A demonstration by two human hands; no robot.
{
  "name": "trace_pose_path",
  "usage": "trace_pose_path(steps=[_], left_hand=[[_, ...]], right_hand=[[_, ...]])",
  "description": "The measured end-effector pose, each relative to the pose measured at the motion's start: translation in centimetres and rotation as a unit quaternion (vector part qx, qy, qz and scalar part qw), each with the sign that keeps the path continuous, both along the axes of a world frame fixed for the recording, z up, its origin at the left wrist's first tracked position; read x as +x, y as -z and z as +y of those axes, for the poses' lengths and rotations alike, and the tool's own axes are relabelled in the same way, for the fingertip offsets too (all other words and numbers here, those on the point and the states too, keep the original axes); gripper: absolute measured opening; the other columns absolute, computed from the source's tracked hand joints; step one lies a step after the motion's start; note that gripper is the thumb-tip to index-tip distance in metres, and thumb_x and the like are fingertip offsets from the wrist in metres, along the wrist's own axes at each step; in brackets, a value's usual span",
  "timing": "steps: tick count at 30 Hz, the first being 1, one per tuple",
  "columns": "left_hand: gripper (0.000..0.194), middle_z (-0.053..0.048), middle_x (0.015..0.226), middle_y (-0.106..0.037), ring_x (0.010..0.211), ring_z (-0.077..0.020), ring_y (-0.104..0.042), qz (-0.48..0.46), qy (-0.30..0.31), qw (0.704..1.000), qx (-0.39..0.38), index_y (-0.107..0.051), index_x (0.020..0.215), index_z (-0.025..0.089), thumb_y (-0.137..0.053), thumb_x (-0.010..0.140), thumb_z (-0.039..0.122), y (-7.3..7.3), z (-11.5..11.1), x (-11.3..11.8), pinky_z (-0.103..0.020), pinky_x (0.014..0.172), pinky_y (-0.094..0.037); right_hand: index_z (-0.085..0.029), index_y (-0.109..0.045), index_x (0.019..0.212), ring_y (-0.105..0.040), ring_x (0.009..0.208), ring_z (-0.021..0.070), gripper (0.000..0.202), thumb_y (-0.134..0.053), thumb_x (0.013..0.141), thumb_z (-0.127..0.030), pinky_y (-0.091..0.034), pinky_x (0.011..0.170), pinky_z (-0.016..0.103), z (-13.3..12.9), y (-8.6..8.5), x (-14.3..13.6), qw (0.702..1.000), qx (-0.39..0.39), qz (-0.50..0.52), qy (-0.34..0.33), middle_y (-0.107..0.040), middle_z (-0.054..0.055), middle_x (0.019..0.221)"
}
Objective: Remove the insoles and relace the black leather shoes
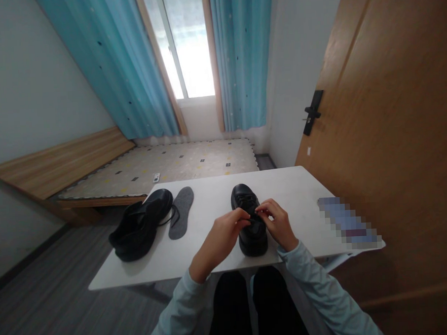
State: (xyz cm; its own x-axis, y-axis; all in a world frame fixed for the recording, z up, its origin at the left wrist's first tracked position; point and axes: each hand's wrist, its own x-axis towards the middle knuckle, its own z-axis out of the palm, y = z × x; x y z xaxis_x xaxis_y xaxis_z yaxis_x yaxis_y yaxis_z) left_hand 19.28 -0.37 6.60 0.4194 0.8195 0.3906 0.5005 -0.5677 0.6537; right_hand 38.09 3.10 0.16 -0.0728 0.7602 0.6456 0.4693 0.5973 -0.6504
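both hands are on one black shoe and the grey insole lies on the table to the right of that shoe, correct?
The grey insole lies left of that black shoe, not right, as the head view shows. The left hand and right hand are on that shoe, and the insole is on the table.

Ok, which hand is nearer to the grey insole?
Left. The left hand is at the handled black shoe, on the side toward the grey insole; the right hand is on that shoe's opposite side, farther from the insole.
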Motion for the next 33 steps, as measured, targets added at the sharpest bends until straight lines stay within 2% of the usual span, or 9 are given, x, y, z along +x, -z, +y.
trace_pose_path(steps=[2, 4, 6, 8, 10, 13, 18, 23, 33], left_hand=[[0.012, 0.0, 0.079, -0.066, 0.075, -0.0127, -0.063, -0.034, -0.025, 0.999, -0.016, -0.052, 0.09, 0.02, -0.041, 0.093, 0.023, 0.5, 0.8, 0.1, -0.023, 0.07, -0.048], [0.013, 0.0, 0.074, -0.062, 0.07, -0.0134, -0.062, -0.041, -0.087, 0.995, 0.004, -0.049, 0.089, 0.02, -0.037, 0.094, 0.024, 1.2, 1.9, 0.4, -0.024, 0.065, -0.046], [0.01, -0.002, 0.078, -0.061, 0.072, -0.0149, -0.062, -0.024, -0.144, 0.988, 0.041, -0.047, 0.09, 0.019, -0.039, 0.093, 0.023, 2.1, 3.0, 0.8, -0.025, 0.066, -0.046], [0.005, -0.003, 0.083, -0.062, 0.077, -0.0166, -0.062, -0.007, -0.159, 0.985, 0.062, -0.047, 0.09, 0.019, -0.049, 0.088, 0.023, 3.0, 4.1, 1.5, -0.026, 0.068, -0.046], [0.02, -0.004, 0.085, -0.063, 0.079, -0.0183, -0.063, -0.002, -0.172, 0.983, 0.064, -0.047, 0.095, 0.018, -0.061, 0.081, 0.021, 3.8, 5.1, 2.1, -0.027, 0.069, -0.047], [0.028, -0.003, 0.085, -0.064, 0.078, -0.019, -0.064, -0.002, -0.198, 0.979, 0.054, -0.047, 0.104, 0.018, -0.06, 0.079, 0.014, 4.4, 6.0, 3.0, -0.028, 0.069, -0.047], [0.024, -0.004, 0.081, -0.066, 0.076, -0.0193, -0.064, 0.035, -0.225, 0.973, 0.029, -0.053, 0.099, 0.019, -0.048, 0.08, 0.005, 4.2, 6.0, 3.6, -0.028, 0.069, -0.045], [0.028, -0.004, 0.08, -0.067, 0.074, -0.0202, -0.064, 0.052, -0.244, 0.968, 0.01, -0.053, 0.101, 0.018, -0.044, 0.079, 0.003, 4.0, 6.0, 4.0, -0.027, 0.066, -0.043], [0.028, -0.005, 0.077, -0.066, 0.073, -0.0207, -0.064, 0.072, -0.27, 0.96, 0.008, -0.053, 0.1, 0.018, -0.04, 0.08, 0.003, 3.7, 5.6, 4.4, -0.027, 0.063, -0.041]], right_hand=[[-0.021, -0.059, 0.08, -0.055, 0.075, 0.0156, 0.011, -0.052, 0.085, -0.014, -0.046, 0.066, 0.028, 0.0, 0.0, 0.0, 1.0, 0.002, -0.001, -0.001, -0.057, 0.003, 0.081], [-0.021, -0.059, 0.081, -0.055, 0.076, 0.0156, 0.011, -0.052, 0.085, -0.014, -0.046, 0.066, 0.028, 0.0, 0.0, 0.0, 1.0, 0.002, 0.001, -0.004, -0.057, 0.003, 0.081], [-0.021, -0.06, 0.082, -0.055, 0.076, 0.0156, 0.011, -0.052, 0.086, -0.015, -0.046, 0.065, 0.028, 0.1, -0.1, 0.0, 1.0, 0.0, 0.008, -0.005, -0.057, 0.003, 0.082], [-0.02, -0.06, 0.081, -0.056, 0.077, 0.0159, 0.01, -0.053, 0.085, -0.015, -0.046, 0.065, 0.028, 0.1, -0.1, -0.1, 1.0, -0.001, 0.016, -0.001, -0.057, 0.003, 0.083], [-0.02, -0.061, 0.08, -0.056, 0.077, 0.016, 0.009, -0.055, 0.084, -0.015, -0.047, 0.065, 0.028, 0.2, -0.3, -0.3, 1.0, 0.005, 0.024, 0.007, -0.057, 0.003, 0.083], [-0.02, -0.061, 0.079, -0.055, 0.073, 0.0155, 0.007, -0.058, 0.083, -0.014, -0.047, 0.067, 0.029, 0.2, -0.5, -0.5, 0.999, 0.015, 0.031, 0.018, -0.058, 0.003, 0.083], [-0.021, -0.062, 0.082, -0.06, 0.082, 0.0185, 0.009, -0.057, 0.084, -0.014, -0.049, 0.075, 0.033, 0.1, -0.6, -0.8, 0.999, 0.037, 0.025, 0.002, -0.064, 0.004, 0.085], [-0.023, -0.063, 0.087, -0.064, 0.092, 0.019, 0.016, -0.053, 0.086, -0.01, -0.051, 0.084, 0.034, -0.3, -0.6, -1.1, 0.995, 0.075, 0.03, -0.057, -0.068, 0.005, 0.093], [-0.023, -0.066, 0.086, -0.065, 0.083, 0.0172, 0.018, -0.052, 0.086, -0.011, -0.052, 0.075, 0.032, -0.8, -1.4, -1.5, 0.991, 0.067, 0.08, -0.089, -0.068, 0.004, 0.086]])
